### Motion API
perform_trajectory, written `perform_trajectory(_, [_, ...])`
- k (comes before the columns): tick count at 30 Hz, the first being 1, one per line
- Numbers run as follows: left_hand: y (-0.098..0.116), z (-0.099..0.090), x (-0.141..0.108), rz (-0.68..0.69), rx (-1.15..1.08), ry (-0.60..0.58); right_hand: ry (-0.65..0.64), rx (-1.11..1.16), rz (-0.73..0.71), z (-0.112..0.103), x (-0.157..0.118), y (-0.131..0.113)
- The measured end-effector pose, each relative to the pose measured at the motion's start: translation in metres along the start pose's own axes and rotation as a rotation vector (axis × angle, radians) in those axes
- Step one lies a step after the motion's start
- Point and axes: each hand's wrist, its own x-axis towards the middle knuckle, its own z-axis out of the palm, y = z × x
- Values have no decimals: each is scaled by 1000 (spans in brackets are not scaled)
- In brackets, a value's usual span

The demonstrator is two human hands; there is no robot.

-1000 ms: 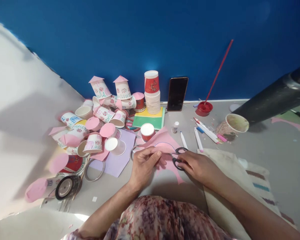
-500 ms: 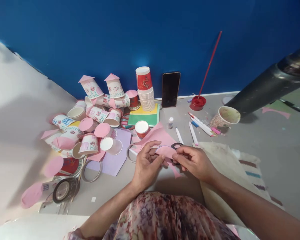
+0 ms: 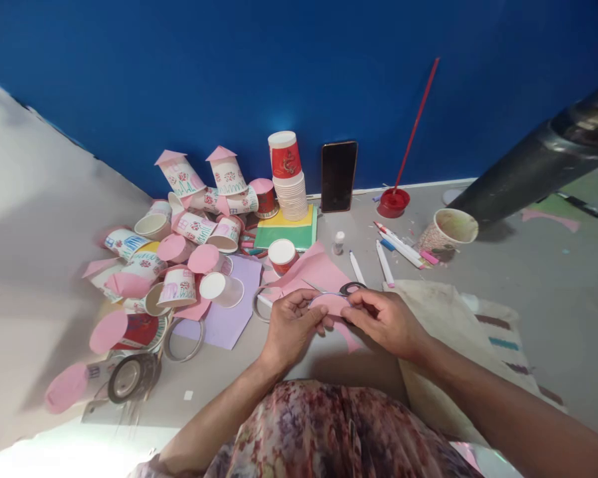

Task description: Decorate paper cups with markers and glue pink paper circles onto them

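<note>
A small piece of pink paper (image 3: 331,305) with a curved, blue-lined upper edge is held between both hands above the table. My left hand (image 3: 296,325) pinches its left end between thumb and fingers. At the right end, my right hand (image 3: 381,318) grips it the same way. Just behind the hands lie scissors (image 3: 351,288) with black handles, partly hidden. A larger pink sheet (image 3: 313,269) and a cut pink scrap (image 3: 347,337) lie on the table around them. Tape rolls, one of them a grey ring (image 3: 184,342), rest to the left.
Decorated paper cups (image 3: 179,285) with pink paper tops crowd the left. A cup stack (image 3: 292,192), a phone (image 3: 339,176) and a red pot (image 3: 393,203) stand along the blue wall. Markers (image 3: 385,263), a patterned cup (image 3: 448,232) and a cloth (image 3: 443,325) are on the right.
My left hand's fingers have closed in on the paper, its index finger no longer stretched out over it. The paper has tilted slightly. Elsewhere the things stay in place.
</note>
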Motion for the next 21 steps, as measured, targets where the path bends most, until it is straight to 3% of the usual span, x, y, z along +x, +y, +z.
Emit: perform_trajectory(21, [-2,-1,0,-9,77,-47,-120,-29,70,-2,-1,2])
